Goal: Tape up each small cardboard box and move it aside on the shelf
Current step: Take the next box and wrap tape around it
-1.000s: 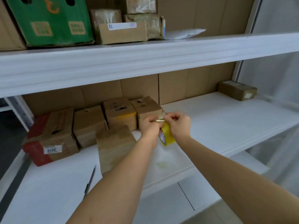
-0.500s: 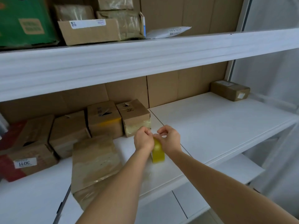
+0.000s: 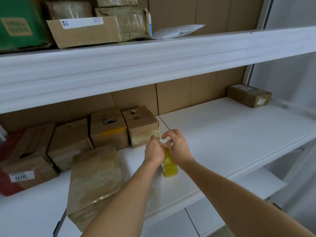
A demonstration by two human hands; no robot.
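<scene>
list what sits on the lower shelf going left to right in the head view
red-sided box → back-row box → box with yellow tape → clear-taped box → yellow tape roll → lone box far right

On my screen I see two bare forearms reaching in from the bottom edge, with no sleeve reaching as far as either one. The left hand [image 3: 154, 152] and the right hand [image 3: 177, 147] wear no gloves. I see no rings, watch or bands on the wrists or on the fingers that show.
</scene>
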